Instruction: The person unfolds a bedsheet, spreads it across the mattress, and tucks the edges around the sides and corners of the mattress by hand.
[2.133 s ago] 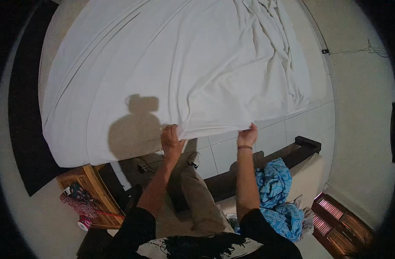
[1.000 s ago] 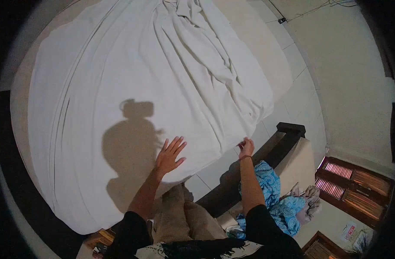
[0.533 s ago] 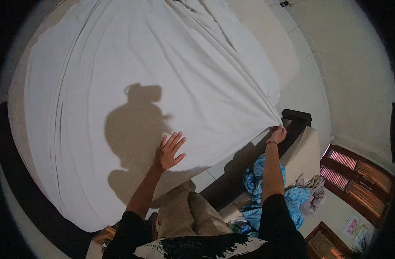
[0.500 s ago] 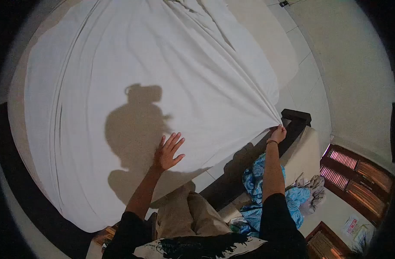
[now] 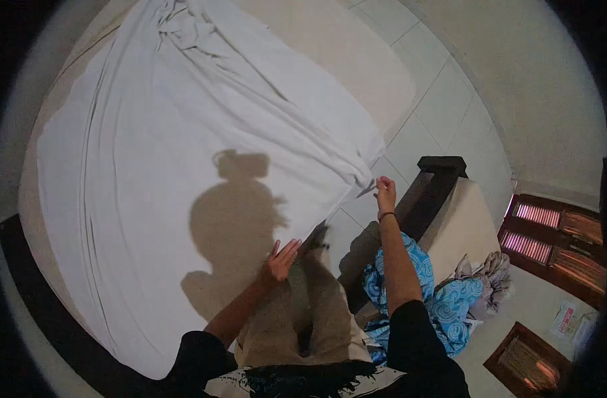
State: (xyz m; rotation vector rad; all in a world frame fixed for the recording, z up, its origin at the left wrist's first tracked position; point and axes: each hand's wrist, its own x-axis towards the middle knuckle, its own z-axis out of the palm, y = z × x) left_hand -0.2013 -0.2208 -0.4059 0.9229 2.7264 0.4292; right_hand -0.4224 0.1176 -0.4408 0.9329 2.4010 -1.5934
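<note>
A large white bedsheet (image 5: 151, 179) covers most of a beige mattress (image 5: 343, 46). My left hand (image 5: 283, 260) rests by the sheet's near edge, fingers stretched out and held close together. Off the sheet's bunched right corner is my right hand (image 5: 386, 194), with its fingers loosely curled. A small gap seems to part those fingertips from the cloth, and the corner hangs slack in wrinkles. Another gathered bundle of the sheet lies at the far side. The shadow of my head and shoulders falls across the middle of the sheet.
To the right stands a dark wooden frame (image 5: 441, 166) with a cream pad (image 5: 459, 215). Blue patterned cloth (image 5: 455, 302) and a greyish crumpled cloth (image 5: 492, 278) lie there. Pale floor tiles (image 5: 433, 99) run along the bed. Dark wood (image 5: 35, 285) edges the bed's left side.
My right hand and the sheet's corner have moved left; the pulled-taut cloth has gone slack and appears let go. My left hand has lowered toward the sheet's near edge.
</note>
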